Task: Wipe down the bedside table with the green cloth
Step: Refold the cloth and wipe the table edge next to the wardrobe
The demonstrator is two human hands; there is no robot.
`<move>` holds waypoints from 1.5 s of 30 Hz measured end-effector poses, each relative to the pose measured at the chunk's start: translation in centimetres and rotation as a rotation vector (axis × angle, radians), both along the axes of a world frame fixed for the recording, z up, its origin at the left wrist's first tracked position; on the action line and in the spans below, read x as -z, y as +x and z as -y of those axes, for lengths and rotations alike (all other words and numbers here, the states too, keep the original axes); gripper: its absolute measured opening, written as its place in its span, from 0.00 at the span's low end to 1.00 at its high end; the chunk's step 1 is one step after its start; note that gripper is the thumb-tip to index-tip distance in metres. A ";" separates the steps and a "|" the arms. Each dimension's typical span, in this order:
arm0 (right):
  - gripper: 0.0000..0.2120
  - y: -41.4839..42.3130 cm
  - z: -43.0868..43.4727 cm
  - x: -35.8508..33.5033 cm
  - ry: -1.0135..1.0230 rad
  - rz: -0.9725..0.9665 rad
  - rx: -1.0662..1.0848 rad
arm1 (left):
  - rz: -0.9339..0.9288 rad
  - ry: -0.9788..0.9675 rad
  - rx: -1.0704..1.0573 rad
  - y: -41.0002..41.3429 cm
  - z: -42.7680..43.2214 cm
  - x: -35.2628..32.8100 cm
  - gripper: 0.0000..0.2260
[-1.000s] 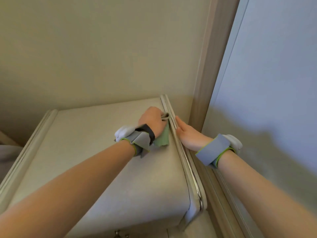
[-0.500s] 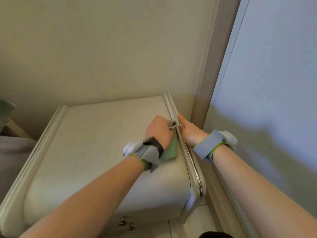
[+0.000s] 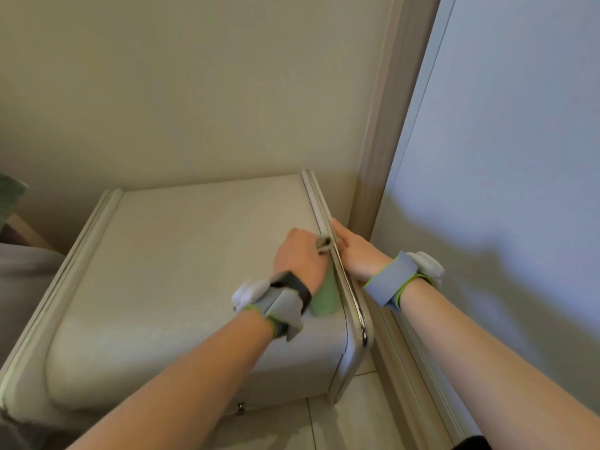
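Observation:
The cream bedside table (image 3: 168, 274) fills the lower middle of the head view, with raised trim along both sides. My left hand (image 3: 300, 254) presses the green cloth (image 3: 324, 297) onto the top, tight against the right trim (image 3: 349, 297). A bunched corner of the cloth pokes out between my fingers at the trim. My right hand (image 3: 355, 251) lies flat along the outer side of that trim, fingers pointing to the wall, holding nothing. Both wrists wear grey straps.
A beige wall stands behind the table. A wooden frame post (image 3: 376, 157) and a pale blue-grey panel (image 3: 503, 190) close off the right side. Tiled floor (image 3: 350, 417) shows below the table's front corner. Grey bedding (image 3: 22, 287) lies at the left edge.
My left hand has slid the cloth along the right trim toward me, away from the wall. My right hand has followed along the outer edge. The view has pulled back a little.

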State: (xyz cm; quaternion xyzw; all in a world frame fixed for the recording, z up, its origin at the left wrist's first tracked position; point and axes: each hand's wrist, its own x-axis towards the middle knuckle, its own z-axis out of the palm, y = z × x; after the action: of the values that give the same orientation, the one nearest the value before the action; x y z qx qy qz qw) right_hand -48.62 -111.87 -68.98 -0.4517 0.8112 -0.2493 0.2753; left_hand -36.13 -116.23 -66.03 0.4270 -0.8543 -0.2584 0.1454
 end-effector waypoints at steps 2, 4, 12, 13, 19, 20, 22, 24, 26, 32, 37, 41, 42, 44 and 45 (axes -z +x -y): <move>0.25 0.2 -0.1 0.0 0.004 0.015 0.015 | 0.012 0.000 0.082 1.9 -1.9 0.1 0.16; 0.24 0.4 -0.2 -0.1 0.003 0.015 0.026 | 0.041 -0.034 0.112 2.1 -1.4 -0.2 0.17; 0.24 1.7 -1.4 -0.9 -0.040 0.013 0.066 | -0.030 -0.046 -0.058 0.7 -3.4 0.5 0.10; 0.23 1.9 -1.6 -1.0 -0.050 0.018 0.072 | -0.049 -0.036 -0.052 1.4 -4.7 0.8 0.09; 0.23 3.0 -4.4 -0.5 -0.080 0.099 0.039 | -0.096 -0.030 0.065 4.4 -7.1 1.1 0.08; 0.23 3.1 -4.6 -0.5 -0.092 0.112 0.038 | -0.089 -0.030 0.052 3.9 -6.3 0.6 0.08; 0.24 3.0 -4.4 -0.9 -0.097 0.112 0.037 | -0.107 0.008 -0.008 2.4 -4.8 0.1 0.09; 0.25 3.1 -4.5 -1.3 -0.083 0.108 0.039 | -0.139 0.037 -0.085 1.5 -4.7 0.0 0.09; 0.24 3.2 -4.6 -1.3 -0.080 0.090 0.039 | -0.154 0.043 -0.129 1.7 -6.3 0.5 0.10; 0.22 3.8 -4.6 -1.2 -0.051 0.066 0.096 | -0.204 0.078 -0.003 5.7 -10.5 2.8 0.08; 0.23 3.8 -4.8 -1.4 -0.098 0.100 0.088 | -0.167 0.005 -0.044 2.8 -5.9 0.6 0.09; 0.23 3.4 -4.8 -1.3 -0.120 0.153 0.100 | -0.194 0.025 -0.109 1.0 -5.1 0.6 0.08; 0.22 3.2 -4.7 -1.2 -0.122 0.166 0.107 | -0.184 0.014 -0.108 1.3 -5.6 0.9 0.09; 0.23 2.7 -4.3 -1.1 -0.124 0.193 0.131 | -0.194 -0.015 -0.072 2.3 -6.4 1.6 0.08; 0.23 2.5 -4.0 -1.1 -0.136 0.207 0.143 | -0.208 -0.020 -0.042 2.6 -6.3 1.7 0.07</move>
State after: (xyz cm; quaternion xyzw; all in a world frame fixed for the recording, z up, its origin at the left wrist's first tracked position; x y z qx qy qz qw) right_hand -46.12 -107.84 -67.92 -0.3821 0.7900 -0.3677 0.3078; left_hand -33.50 -109.98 -67.72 0.4141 -0.8280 -0.2898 0.2427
